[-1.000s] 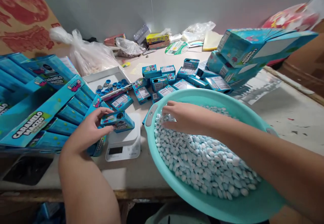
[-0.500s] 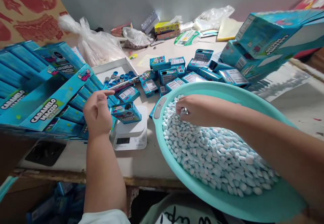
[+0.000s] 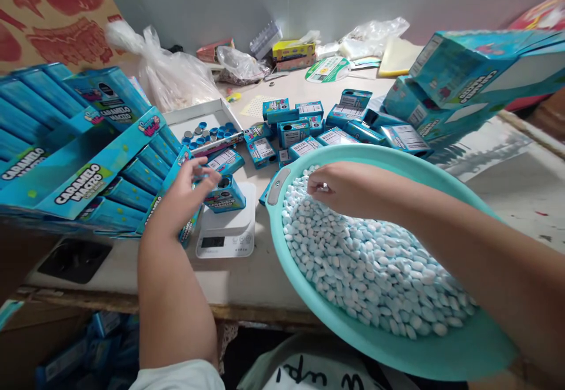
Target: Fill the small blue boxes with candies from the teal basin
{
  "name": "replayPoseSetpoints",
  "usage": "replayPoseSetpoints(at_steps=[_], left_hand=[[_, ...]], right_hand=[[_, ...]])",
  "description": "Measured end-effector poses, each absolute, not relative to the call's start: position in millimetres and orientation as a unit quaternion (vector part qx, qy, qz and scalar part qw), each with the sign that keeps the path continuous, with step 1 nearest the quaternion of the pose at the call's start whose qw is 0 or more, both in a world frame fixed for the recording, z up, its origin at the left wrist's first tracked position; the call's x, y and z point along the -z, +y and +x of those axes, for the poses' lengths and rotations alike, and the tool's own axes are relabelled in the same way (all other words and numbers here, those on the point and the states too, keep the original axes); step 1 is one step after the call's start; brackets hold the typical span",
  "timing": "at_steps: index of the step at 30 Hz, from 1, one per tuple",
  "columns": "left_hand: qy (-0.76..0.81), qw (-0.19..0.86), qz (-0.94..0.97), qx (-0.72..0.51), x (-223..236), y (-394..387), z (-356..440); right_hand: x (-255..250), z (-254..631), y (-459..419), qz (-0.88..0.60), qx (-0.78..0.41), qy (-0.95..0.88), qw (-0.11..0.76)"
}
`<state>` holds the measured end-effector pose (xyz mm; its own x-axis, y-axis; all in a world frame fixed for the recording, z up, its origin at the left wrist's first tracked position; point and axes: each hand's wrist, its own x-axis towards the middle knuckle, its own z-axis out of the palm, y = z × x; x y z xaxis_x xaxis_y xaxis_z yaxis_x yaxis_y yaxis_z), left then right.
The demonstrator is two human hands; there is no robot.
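My left hand (image 3: 188,193) hovers beside a small blue candy box (image 3: 225,195), its fingers apart and holding nothing. That box stands upright on a white kitchen scale (image 3: 227,240), with a dark round hole in its top. My right hand (image 3: 333,183) reaches into a turquoise basin (image 3: 282,249) on the right. Its fingers are curled together at the far left part of the white and pale blue candies (image 3: 353,260). A bit of white shows between the fingertips; how many pieces they pinch is hidden.
Display cartons (image 3: 83,184) packed with blue boxes stand at left. A white tray (image 3: 189,118) holds blue caps (image 3: 205,137). Several loose blue boxes (image 3: 295,131) lie behind the basin, and larger blue cartons (image 3: 463,72) are stacked at right. Plastic bags (image 3: 172,72) sit farther back.
My left hand has moved right, closer to the box on the scale, with its fingers spreading. My right hand stays in the candies, its fingers slightly shifted.
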<state>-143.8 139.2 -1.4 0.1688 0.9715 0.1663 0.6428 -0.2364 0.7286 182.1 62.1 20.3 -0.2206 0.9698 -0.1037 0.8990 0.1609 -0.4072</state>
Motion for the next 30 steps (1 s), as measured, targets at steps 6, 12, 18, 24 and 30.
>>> replayPoseSetpoints(at_steps=[6, 12, 18, 24, 30], left_hand=[[0.565, 0.242, 0.731, -0.294, 10, 138, -145], [0.358, -0.124, 0.829, -0.412, 14, 116, -83], [0.181, -0.277, 0.863, -0.382, 22, 98, -65], [0.163, -0.336, 0.847, -0.377, 25, 107, -75], [0.180, -0.219, 0.859, -0.427, 19, 101, -66]], right_hand=[[-25, 163, 62, -0.638, -0.315, -0.648, 0.271], [-27, 131, 56, -0.423, -0.701, -0.191, 0.541], [-19, 123, 53, -0.388, -0.751, -0.071, 0.530], [-21, 126, 54, -0.398, -0.729, -0.125, 0.542], [-30, 130, 54, -0.421, -0.718, -0.129, 0.539]])
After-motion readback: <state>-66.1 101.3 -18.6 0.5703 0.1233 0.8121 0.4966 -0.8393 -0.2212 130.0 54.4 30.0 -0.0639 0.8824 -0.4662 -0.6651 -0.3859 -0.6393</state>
